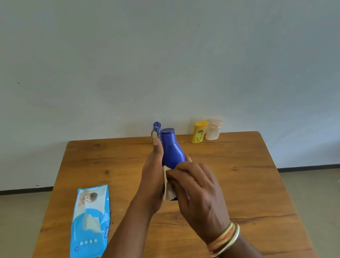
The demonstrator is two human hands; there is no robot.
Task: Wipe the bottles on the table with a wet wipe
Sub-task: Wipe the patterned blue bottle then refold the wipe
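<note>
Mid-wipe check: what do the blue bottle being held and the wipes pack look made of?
Blue bottle: probably plastic, smooth with a soft sheen on its shoulder, moulded cap. Wipes pack: thin printed plastic film, apparently, judging by its creases and glossy patches.

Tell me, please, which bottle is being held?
The plain dark blue bottle: the left hand grips it and the right hand presses a wipe on it. The yellow bottle, pale bottle and patterned bottle stand behind.
</note>
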